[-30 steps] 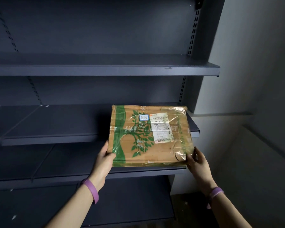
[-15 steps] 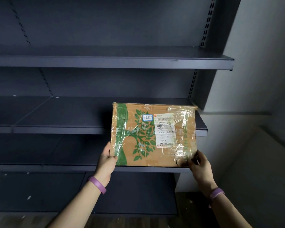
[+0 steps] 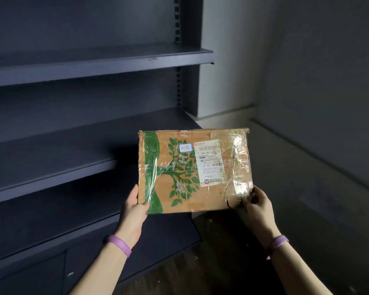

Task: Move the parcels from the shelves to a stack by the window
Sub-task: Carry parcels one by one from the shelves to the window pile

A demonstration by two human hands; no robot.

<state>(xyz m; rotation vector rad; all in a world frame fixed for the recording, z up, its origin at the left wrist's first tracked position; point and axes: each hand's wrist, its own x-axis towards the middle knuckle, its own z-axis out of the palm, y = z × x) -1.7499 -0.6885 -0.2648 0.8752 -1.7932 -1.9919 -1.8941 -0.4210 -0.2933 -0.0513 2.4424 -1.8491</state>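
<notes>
Dark grey shelves (image 3: 98,60) filled my left side. The cardboard parcel (image 3: 185,201) hung in front, off them; left hand (image 3: 133,213) clamped its lower-left corner, thumb on the front, right hand (image 3: 257,209) pinched the lower-right. Purple wristbands (image 3: 120,245) on both.

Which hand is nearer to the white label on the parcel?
Right. The right hand holds the parcel at its lower right corner, below the label; the left hand holds the lower left corner, farther off.

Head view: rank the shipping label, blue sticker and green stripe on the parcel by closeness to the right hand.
1. shipping label, right of centre, nearest the right hand.
2. blue sticker, upper middle.
3. green stripe, left edge of the parcel.
</notes>
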